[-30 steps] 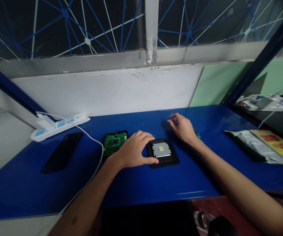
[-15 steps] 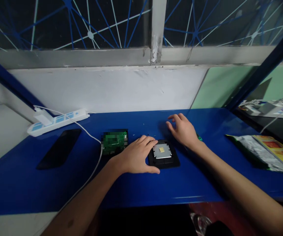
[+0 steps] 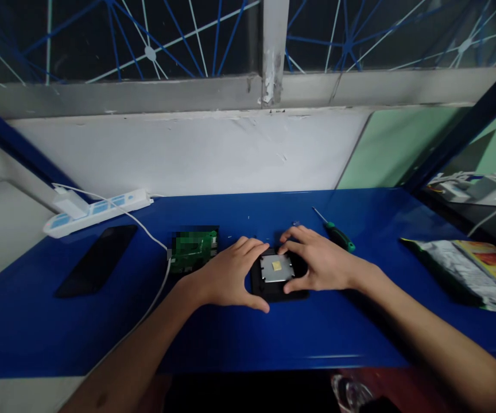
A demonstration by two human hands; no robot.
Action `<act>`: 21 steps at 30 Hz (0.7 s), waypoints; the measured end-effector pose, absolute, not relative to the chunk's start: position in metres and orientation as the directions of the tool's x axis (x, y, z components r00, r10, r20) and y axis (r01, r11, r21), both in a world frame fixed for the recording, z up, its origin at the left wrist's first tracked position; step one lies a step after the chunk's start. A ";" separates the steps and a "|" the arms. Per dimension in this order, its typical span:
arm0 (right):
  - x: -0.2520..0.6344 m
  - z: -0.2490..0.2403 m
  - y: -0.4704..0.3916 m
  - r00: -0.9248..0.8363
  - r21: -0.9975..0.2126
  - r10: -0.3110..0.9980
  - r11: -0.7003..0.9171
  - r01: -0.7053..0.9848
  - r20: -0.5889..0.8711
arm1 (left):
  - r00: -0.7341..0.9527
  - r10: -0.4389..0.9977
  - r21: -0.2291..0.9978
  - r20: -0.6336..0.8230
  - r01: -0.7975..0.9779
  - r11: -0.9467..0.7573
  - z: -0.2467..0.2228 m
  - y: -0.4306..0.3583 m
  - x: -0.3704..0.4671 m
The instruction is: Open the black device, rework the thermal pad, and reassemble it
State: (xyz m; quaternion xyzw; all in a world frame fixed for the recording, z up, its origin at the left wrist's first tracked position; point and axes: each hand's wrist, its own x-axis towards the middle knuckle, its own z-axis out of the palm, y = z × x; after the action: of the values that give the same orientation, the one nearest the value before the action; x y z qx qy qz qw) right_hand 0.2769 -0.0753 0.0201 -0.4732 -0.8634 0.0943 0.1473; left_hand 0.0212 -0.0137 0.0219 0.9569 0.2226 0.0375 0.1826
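Black case (image 3: 269,292): flat on table (image 3: 295,335), holding metal plate (image 3: 269,273).
Left hand (image 3: 228,278): grip spread wide along left edge, contact unclear.
Right hand (image 3: 319,263): grip part-open over right side, cannot tell if holding.

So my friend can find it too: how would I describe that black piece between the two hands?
Start at the blue table, near its middle, where the left hand and right hand curve around the black piece. A silver plate with a small yellow patch lies on top; that sets it apart from the green circuit board off to its left.
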 end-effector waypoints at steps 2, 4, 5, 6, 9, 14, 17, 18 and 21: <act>0.274 0.021 -0.075 -0.506 -0.324 0.848 0.528 0.785 0.155 | 0.899 0.438 0.368 -0.011 0.411 -0.834 0.022 -0.014 0.021; 0.272 0.021 -0.074 -0.506 -0.351 0.849 0.525 0.775 0.154 | 0.897 0.441 0.368 -0.020 0.417 -0.831 0.022 -0.014 0.021; 0.271 0.022 -0.074 -0.508 -0.364 0.847 0.529 0.767 0.159 | 0.896 0.443 0.368 -0.024 0.420 -0.830 0.022 -0.013 0.021; 0.270 0.022 -0.074 -0.510 -0.376 0.844 0.533 0.758 0.167 | 0.896 0.444 0.369 -0.022 0.420 -0.829 0.022 -0.013 0.022; 0.269 0.023 -0.074 -0.504 -0.403 0.841 0.538 0.740 0.196 | 0.900 0.435 0.373 0.002 0.403 -0.836 0.021 -0.012 0.022; 0.271 0.024 -0.074 -0.479 -0.438 0.837 0.547 0.714 0.264 | 0.908 0.410 0.357 0.086 0.356 -0.864 0.017 -0.010 0.020; 0.271 0.022 -0.073 -0.467 -0.429 0.824 0.566 0.704 0.321 | 0.896 0.423 0.337 0.136 0.360 -0.870 0.017 -0.011 0.021; 0.271 0.022 -0.073 -0.463 -0.420 0.817 0.574 0.703 0.343 | 0.888 0.433 0.330 0.157 0.366 -0.870 0.018 -0.011 0.022; 0.272 0.022 -0.072 -0.448 -0.385 0.799 0.591 0.709 0.401 | 0.855 0.453 0.310 0.253 0.372 -0.875 0.019 -0.012 0.024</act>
State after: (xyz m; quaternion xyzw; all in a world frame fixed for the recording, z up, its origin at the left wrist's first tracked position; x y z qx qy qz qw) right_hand 0.2719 -0.0724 0.0218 -0.4449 -0.8471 0.0807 0.2791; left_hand 0.0242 -0.0120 0.0194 0.9548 0.2159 0.1608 0.1258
